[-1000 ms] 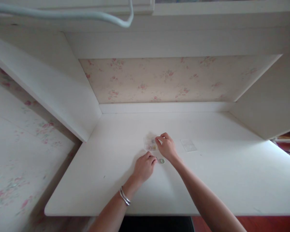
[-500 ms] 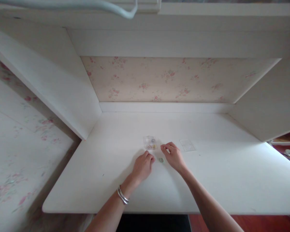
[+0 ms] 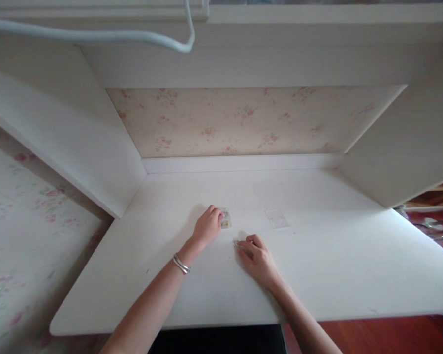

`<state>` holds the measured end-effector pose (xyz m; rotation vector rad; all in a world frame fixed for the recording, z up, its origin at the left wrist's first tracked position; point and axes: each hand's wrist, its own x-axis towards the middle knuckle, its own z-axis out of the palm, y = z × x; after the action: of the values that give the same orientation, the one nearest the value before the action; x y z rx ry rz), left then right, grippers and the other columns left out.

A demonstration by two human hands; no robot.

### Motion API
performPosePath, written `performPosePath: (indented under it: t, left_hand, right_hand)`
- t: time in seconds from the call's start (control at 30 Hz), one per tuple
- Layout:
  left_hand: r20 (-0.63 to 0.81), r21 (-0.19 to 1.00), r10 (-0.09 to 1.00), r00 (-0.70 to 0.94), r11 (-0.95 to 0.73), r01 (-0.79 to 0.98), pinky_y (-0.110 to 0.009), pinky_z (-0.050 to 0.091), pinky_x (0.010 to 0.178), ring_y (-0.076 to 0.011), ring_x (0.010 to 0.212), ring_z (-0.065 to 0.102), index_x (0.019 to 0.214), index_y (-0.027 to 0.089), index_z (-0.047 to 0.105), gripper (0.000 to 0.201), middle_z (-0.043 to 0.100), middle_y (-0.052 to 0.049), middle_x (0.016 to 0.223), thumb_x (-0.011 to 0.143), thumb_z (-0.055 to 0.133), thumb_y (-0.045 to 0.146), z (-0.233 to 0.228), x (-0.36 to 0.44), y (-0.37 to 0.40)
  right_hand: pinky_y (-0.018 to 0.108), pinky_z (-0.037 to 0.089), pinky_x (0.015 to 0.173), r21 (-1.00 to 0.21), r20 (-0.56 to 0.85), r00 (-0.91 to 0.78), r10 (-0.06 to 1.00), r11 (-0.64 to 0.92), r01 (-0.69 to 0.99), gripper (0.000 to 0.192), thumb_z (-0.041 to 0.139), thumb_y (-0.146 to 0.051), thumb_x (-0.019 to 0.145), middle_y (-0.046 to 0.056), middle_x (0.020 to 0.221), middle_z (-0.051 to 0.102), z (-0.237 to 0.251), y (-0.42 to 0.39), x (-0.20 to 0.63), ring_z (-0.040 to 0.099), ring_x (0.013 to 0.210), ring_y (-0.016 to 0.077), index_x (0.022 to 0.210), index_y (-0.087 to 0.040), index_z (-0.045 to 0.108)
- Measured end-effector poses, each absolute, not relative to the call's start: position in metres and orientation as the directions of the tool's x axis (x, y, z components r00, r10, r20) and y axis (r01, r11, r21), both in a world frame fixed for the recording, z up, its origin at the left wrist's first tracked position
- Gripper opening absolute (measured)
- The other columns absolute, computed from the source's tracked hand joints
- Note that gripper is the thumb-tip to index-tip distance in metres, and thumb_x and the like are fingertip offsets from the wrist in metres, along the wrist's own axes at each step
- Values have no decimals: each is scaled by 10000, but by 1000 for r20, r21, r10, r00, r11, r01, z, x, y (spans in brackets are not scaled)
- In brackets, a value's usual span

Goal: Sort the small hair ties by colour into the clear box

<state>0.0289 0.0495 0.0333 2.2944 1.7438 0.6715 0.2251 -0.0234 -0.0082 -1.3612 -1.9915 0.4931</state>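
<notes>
A small clear plastic box point(image 3: 227, 223) stands on the white desk with tiny items in it, one of them yellow. My left hand point(image 3: 207, 224) reaches over the box's left side, its fingers pinched together. Something pink shows at those fingertips, too small to name, and the hand covers part of the box. My right hand point(image 3: 257, 258) is nearer to me, thumb and fingers closed on a small round pale-green piece point(image 3: 237, 243) at the desktop. To the right lies a flat clear plastic lid point(image 3: 276, 219).
The white desk point(image 3: 332, 265) has side panels and a low back ledge point(image 3: 243, 162) below floral wallpaper. A pale cable point(image 3: 133, 37) hangs across the upper left. A black seat point(image 3: 221, 340) is under the front edge. Metal items point(image 3: 439, 226) sit beyond the right edge.
My left hand has moved forward to the box. My right hand has come back toward me and closed on the round piece. The view has shifted slightly.
</notes>
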Motion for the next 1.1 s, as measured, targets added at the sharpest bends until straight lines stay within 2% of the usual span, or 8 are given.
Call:
performPosePath:
  t: [0.3,0.53,0.67,0.87,1.1]
  left_hand:
    - [142,371,967,213,-251,894,-230,432,761,-129,853,574,926,193,592,217,549,-39,986,929,387,266,27,44,73]
    - [269,391,953,137,-238,889,-228,435,752,-130,839,579,936,220,591,221,559,-28,961,929,376,271,26,25,54]
    - [296,453,950,105,-236,860,-231,442,783,-132,850,581,921,214,586,200,572,-29,943,918,396,273,20,7,33]
    - [269,540,960,74,-214,814,-247,448,788,-147,856,585,889,202,600,180,610,-35,899,896,427,250,4,-9,4]
    - [211,580,971,112,-216,786,-226,434,725,-132,805,592,905,215,609,193,636,-19,886,899,420,254,6,-11,-6]
  right_hand:
    - [256,443,708,-562,310,-257,915,395,727,218,456,-281,889,39,897,530,-5,-26,226,535,733,134,887,-249,672]
    - [281,438,737,-545,303,-274,913,402,736,234,431,-277,903,44,915,537,-5,-25,226,543,773,149,893,-244,663]
    - [272,441,736,-581,317,-253,914,398,710,236,434,-274,902,39,911,542,-8,-24,226,550,744,140,900,-252,669]
    - [238,449,686,-706,282,-200,938,344,619,251,429,-306,910,42,923,530,-5,-23,224,558,725,121,906,-236,670]
    - [257,445,724,-690,349,-188,918,387,611,227,471,-329,892,37,886,533,7,6,194,552,774,138,900,-244,681]
